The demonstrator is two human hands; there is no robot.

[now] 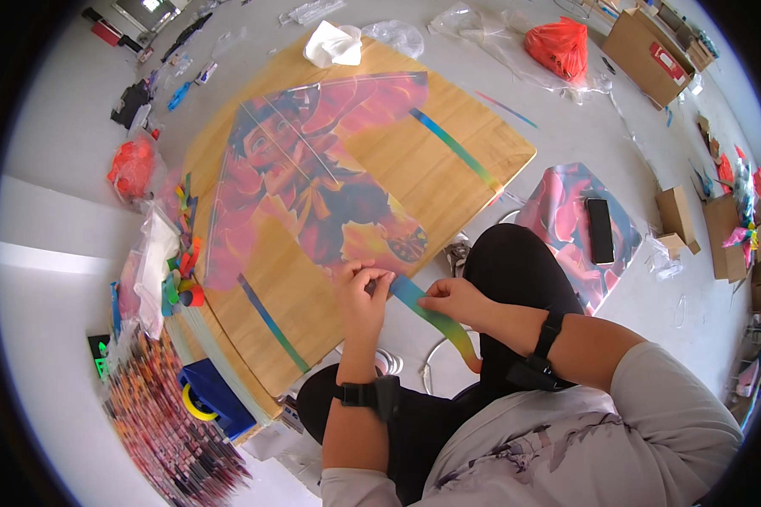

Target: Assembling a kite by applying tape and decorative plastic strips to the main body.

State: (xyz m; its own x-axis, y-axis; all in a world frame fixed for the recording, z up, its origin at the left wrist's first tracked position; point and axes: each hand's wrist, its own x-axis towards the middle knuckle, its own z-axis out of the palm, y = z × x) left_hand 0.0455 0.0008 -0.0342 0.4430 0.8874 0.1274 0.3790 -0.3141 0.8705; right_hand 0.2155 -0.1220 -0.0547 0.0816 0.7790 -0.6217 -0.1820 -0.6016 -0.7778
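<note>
A printed kite sheet [287, 169] in pink, dark blue and yellow, with thin rods across it, lies on the wooden table [448, 203]. At its near end, by the table's edge, my left hand [365, 287] is closed in a pinch on one end of a rainbow ribbon [450, 328]. My right hand [457, 301] pinches the same ribbon a little further along. The ribbon's loose end hangs over my lap, shading from blue to green, yellow and orange. Beneath my left fingertips, the exact join of ribbon and sheet is hidden.
Two more ribbon strips, the right strip [458, 150] and the left strip [272, 323], lie on the table. A phone [599, 231] rests on another printed sheet [558, 198] to the right. A blue tape dispenser [220, 397] stands at lower left. White crumpled material [333, 44] sits at the far edge.
</note>
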